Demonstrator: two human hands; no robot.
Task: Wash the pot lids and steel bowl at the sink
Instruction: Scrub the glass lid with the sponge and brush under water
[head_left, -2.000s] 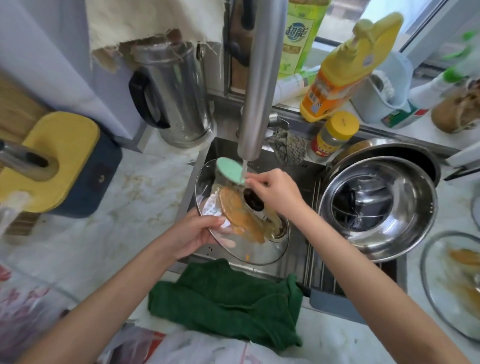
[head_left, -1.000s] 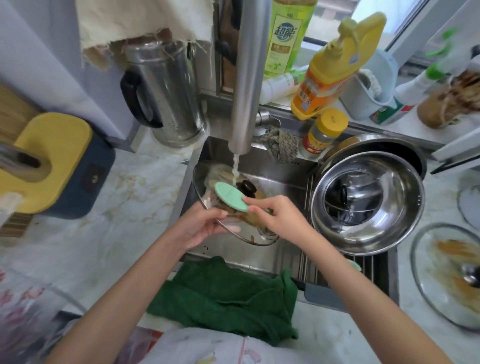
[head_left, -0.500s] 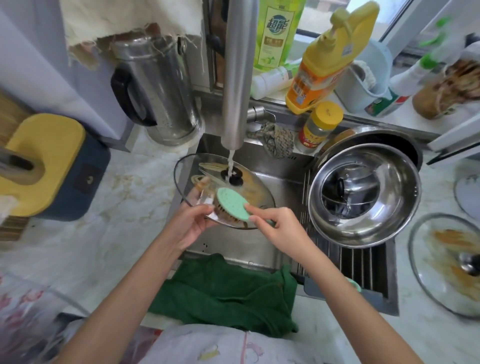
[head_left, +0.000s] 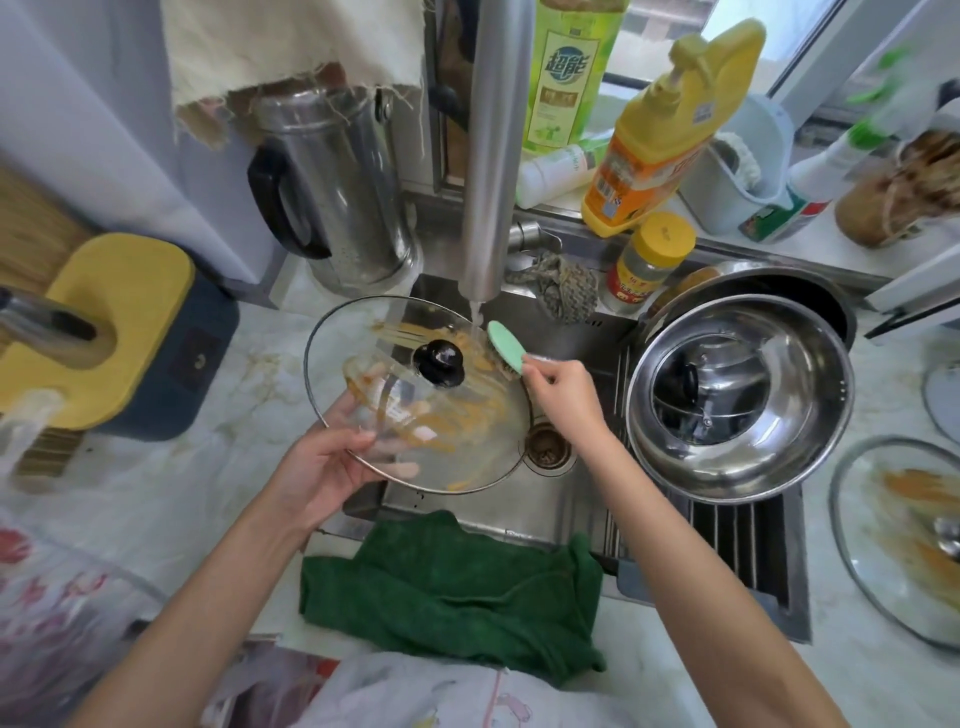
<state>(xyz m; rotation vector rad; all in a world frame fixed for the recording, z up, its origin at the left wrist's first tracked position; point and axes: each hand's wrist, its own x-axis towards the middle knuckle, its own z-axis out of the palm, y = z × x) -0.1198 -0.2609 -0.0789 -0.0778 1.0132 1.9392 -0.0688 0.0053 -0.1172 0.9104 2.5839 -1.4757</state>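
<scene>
A glass pot lid, smeared with orange-brown streaks around its black knob, is being gripped at its rim by the left hand over the sink, under running water, while a green brush is being pinched against it by the right hand.

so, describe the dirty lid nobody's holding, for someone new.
Find the sink, then the steel bowl on its right side. Right of the bowl, on the counter, lies a glass lid: orange-streaked like the held lid, but untouched.
</scene>
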